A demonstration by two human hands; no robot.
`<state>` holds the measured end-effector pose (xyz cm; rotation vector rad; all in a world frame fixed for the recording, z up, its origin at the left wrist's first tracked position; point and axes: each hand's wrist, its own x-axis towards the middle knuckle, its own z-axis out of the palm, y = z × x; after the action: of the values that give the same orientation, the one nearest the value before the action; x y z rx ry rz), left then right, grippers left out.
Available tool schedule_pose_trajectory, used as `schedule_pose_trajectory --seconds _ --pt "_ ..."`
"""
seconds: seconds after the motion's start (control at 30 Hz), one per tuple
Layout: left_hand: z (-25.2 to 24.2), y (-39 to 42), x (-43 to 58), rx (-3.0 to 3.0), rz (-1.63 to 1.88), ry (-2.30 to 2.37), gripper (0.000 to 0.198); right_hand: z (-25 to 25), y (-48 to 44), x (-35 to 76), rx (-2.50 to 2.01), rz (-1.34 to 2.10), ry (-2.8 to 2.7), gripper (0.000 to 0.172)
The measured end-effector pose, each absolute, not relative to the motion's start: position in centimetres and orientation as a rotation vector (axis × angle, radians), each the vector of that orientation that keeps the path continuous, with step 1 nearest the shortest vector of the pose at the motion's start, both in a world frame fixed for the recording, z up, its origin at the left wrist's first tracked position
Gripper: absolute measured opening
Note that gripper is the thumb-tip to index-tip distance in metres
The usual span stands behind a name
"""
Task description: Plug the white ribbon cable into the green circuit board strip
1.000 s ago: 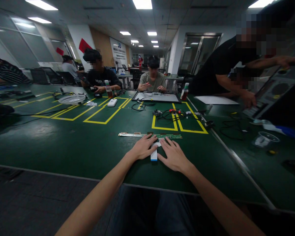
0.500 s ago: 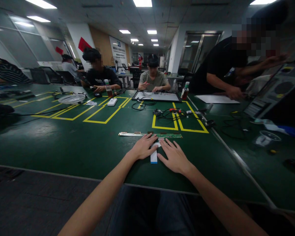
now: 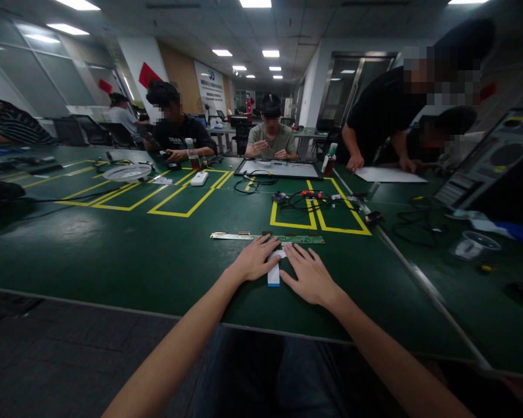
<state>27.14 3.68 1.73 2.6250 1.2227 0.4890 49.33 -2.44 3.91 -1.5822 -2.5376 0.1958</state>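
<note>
A long, narrow green circuit board (image 3: 303, 239) lies flat on the green table, crosswise in front of me. From its near edge a white flat ribbon cable (image 3: 273, 274) with a blue end runs toward me. My left hand (image 3: 256, 258) rests flat at the cable's left side, fingers stretched out and fingertips at the board, its thumb over the cable. On the right side my right hand (image 3: 310, 273) lies with fingers spread, its index fingertip near where cable and board meet. That joint is partly hidden by my fingers.
Beyond the board lie black cables with a red-handled tool (image 3: 311, 195). Farther back are a flat panel (image 3: 279, 169), a drink bottle (image 3: 329, 159) and a white box (image 3: 199, 179). A metal strip (image 3: 422, 281) crosses the table at right, beside a plastic cup (image 3: 475, 247). Co-workers surround the table.
My hands, the board and the cable hold nearly the same place. At the right, a standing co-worker has lowered a raised arm to the white sheet, and another person's head now shows behind.
</note>
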Motion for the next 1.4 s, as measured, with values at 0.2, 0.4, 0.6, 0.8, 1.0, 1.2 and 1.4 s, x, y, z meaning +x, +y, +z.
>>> schedule_pose_trajectory --seconds 0.2,0.4,0.6,0.8,1.0,1.2,1.4 --pt "2.2 3.4 27.2 2.604 0.476 1.225 0.065 3.9 -2.1 49.4 -1.590 0.186 -2.549 0.080" --pt "2.6 3.3 27.2 2.616 0.445 1.204 0.064 3.9 -2.2 49.0 -1.624 0.123 -2.546 0.078" --pt "2.6 3.3 27.2 2.627 0.430 1.195 0.065 4.0 -2.3 48.6 -1.676 0.113 -2.549 0.079" --pt "2.5 3.5 27.1 2.619 0.437 1.190 0.063 4.0 -2.1 48.7 -1.680 0.131 -2.553 0.080" --pt "2.2 3.4 27.2 2.630 0.468 1.201 0.063 3.7 -2.1 48.9 -1.640 0.153 -2.529 0.079" --pt "2.3 3.3 27.2 2.695 0.479 1.123 0.056 3.4 -2.0 48.9 -1.652 0.124 -2.510 0.078" --pt "1.9 3.5 27.1 2.730 0.460 1.135 0.058 2.9 -2.0 48.9 -1.653 0.116 -2.515 0.079"
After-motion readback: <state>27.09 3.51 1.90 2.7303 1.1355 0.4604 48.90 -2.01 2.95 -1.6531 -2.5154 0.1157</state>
